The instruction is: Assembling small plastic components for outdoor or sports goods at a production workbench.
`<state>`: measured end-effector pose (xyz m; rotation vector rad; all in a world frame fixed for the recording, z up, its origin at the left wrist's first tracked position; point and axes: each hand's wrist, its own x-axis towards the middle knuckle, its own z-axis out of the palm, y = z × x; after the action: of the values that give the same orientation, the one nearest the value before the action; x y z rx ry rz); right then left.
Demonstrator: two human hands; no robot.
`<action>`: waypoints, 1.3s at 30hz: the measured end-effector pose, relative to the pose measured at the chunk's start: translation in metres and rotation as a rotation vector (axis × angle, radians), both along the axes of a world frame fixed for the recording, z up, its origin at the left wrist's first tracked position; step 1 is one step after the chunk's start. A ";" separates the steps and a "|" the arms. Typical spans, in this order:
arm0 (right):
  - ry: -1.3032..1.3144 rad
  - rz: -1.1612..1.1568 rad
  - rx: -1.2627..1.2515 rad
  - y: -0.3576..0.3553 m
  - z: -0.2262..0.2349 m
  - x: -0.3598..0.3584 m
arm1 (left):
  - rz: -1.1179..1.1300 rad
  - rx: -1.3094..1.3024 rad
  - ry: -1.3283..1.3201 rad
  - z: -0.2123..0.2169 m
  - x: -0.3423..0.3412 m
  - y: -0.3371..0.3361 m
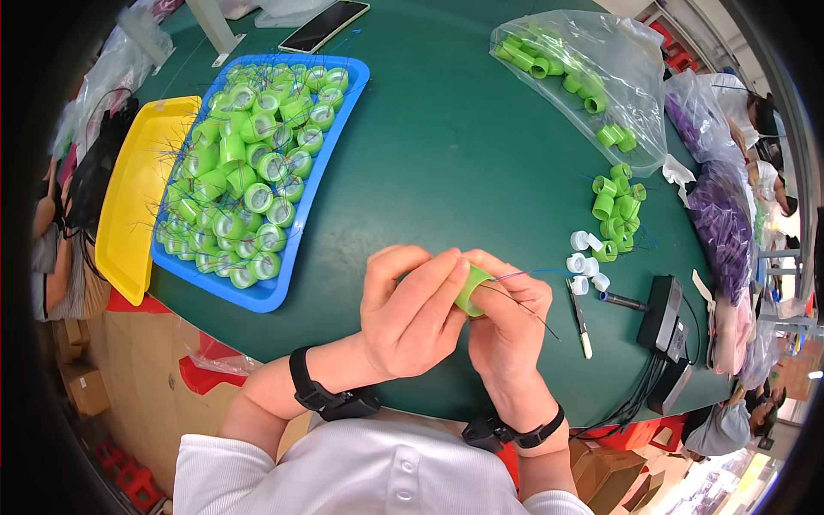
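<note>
Two hands meet over the near edge of a dark green bench (446,172), the landmark for everything else here. At the bench's left side lies a yellow tray (137,197), and just beside it, further onto the bench, a blue tray (339,137) heaped with green plastic spools threaded with thin blue wire. At the bench's far right corner sits a clear plastic bag (601,60) holding more green spools, and along the right edge are bags of purple parts (725,232). A dark phone (324,24) rests at the far edge, beyond the blue tray. Toward the right of the bench stands a loose cluster of green spools (616,210), with a few small white caps (585,257) just in front of them. Near the right front corner are a black power adapter (663,309) with trailing cables and, beside it, a slim hand tool with a pale handle (581,322).

At the bench's front edge, the left hand (412,313) and right hand (506,322) both close around a single green spool (472,287), fingers wrapped over it so that most of it is hidden. A blue wire (532,275) runs out from the spool to the right, above the right hand. Both wrists wear black bands.
</note>
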<state>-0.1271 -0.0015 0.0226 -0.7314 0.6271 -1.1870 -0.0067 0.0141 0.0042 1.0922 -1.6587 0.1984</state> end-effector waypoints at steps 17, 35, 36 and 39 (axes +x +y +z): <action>0.340 0.179 -0.214 -0.005 0.000 -0.033 | -0.384 0.151 -0.092 0.013 0.009 -0.009; 0.502 0.253 -0.261 -0.007 0.013 -0.031 | -0.531 0.239 0.141 0.012 0.010 -0.010; 0.367 0.197 -0.192 -0.006 0.016 -0.026 | -0.505 0.260 0.222 0.011 0.009 -0.007; 0.189 0.134 -0.159 -0.006 0.010 -0.023 | -0.455 0.241 0.265 0.012 0.009 -0.009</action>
<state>-0.1497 -0.0074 0.0326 -1.0134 0.6343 -1.0590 0.0020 0.0053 0.0158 0.8422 -1.6664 -0.4326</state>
